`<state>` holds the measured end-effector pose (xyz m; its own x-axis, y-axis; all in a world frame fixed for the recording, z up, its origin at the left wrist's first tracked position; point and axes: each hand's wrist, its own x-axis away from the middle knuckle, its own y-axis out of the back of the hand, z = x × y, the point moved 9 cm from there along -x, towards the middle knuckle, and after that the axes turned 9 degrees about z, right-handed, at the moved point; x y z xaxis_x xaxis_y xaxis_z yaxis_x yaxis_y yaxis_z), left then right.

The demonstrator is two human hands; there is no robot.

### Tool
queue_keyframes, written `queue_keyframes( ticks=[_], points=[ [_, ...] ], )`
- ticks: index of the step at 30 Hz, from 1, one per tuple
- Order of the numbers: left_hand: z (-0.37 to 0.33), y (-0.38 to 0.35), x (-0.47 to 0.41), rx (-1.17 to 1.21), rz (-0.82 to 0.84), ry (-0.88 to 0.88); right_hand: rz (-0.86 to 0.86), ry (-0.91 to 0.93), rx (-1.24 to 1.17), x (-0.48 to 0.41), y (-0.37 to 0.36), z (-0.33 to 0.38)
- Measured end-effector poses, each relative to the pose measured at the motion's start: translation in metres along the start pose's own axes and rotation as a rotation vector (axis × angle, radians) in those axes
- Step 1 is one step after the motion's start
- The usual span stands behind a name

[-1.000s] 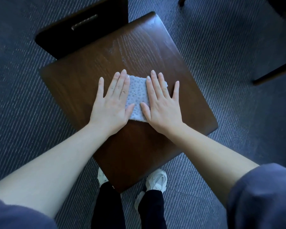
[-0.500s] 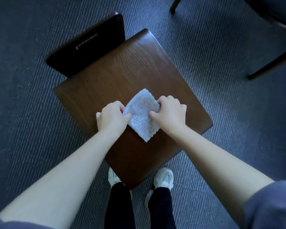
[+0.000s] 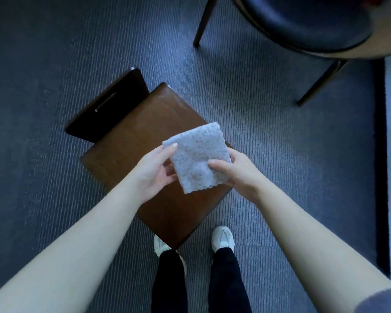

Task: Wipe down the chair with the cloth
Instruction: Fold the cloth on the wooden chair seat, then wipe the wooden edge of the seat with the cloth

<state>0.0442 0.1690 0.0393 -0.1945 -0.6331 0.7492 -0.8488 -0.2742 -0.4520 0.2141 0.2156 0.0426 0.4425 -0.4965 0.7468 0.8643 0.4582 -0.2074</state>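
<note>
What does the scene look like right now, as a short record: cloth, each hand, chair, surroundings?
cloth: pale dotted cloth, held in the air above the seat
left hand: left hand pinches the cloth's left edge
right hand: right hand grips its right edge
chair: brown wooden chair, directly below the cloth
nearby: dark padded chair at upper right, on ribbed carpet

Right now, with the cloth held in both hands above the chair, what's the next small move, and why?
Probably lower the cloth flat onto the chair seat near the backrest. The left hand and right hand each pinch a side of it in the air, clear of the wood, so nothing is being wiped.
</note>
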Motion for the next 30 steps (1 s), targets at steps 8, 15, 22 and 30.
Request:
queue_keyframes(
  ticks=[8, 15, 22, 30],
  points=[
    [-0.047, -0.091, 0.023, -0.578, -0.085, -0.024, -0.031, 0.038, 0.071, 0.06, 0.065, 0.049],
    [-0.08, -0.166, 0.023, -0.715, -0.328, -0.39, -0.047, 0.309, 0.271, 0.092, 0.14, 0.107],
    [-0.085, -0.255, -0.004, -1.261, -0.314, -0.448, -0.107, 0.333, 0.683, 0.112, 0.215, 0.135],
    [-0.111, -0.305, -0.031, -1.234, -0.226, -0.503, -0.177, 0.396, 0.499, 0.124, 0.27, 0.158]
  ],
)
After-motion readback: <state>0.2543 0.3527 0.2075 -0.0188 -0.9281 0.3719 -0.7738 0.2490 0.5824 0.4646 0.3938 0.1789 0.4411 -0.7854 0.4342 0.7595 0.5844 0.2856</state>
